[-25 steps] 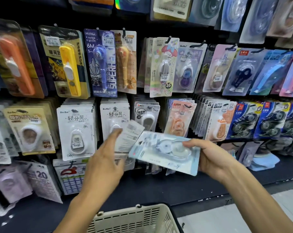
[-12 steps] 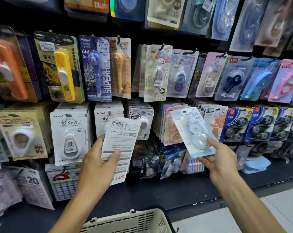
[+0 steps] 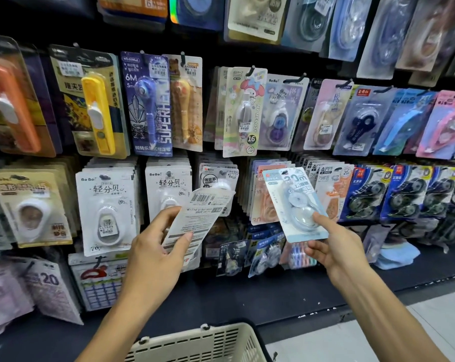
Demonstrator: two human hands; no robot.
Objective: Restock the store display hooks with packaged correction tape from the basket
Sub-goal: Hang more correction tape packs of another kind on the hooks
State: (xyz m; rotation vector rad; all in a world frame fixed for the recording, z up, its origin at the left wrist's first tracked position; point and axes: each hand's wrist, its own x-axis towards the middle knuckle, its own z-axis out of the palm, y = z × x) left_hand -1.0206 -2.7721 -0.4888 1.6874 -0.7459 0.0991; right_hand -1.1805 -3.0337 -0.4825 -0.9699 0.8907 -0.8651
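Two hands, each holding up a correction tape pack in front of the display wall.

Nearest, at the bottom edge, sits the cream slatted basket [image 3: 195, 343] on the floor before the dark shelf base [image 3: 247, 291]. Above it the left hand [image 3: 153, 254] grips a white pack [image 3: 197, 223] turned back side out — barcode and small print facing the camera — thumb on the card's face, fingers behind. The right hand [image 3: 336, 246] pinches a pale blue pack [image 3: 295, 205] by its lower end, thumb pressed on the clear blister, the card tilted and its top up against the orange-and-white packs [image 3: 263, 194] in the middle row. Beyond, hooks carry rows of packs: white "BoBo" cards [image 3: 106, 205] at left, dark blue ones [image 3: 365, 194] at right, a yellow pen-shaped dispenser [image 3: 98, 113] higher up.
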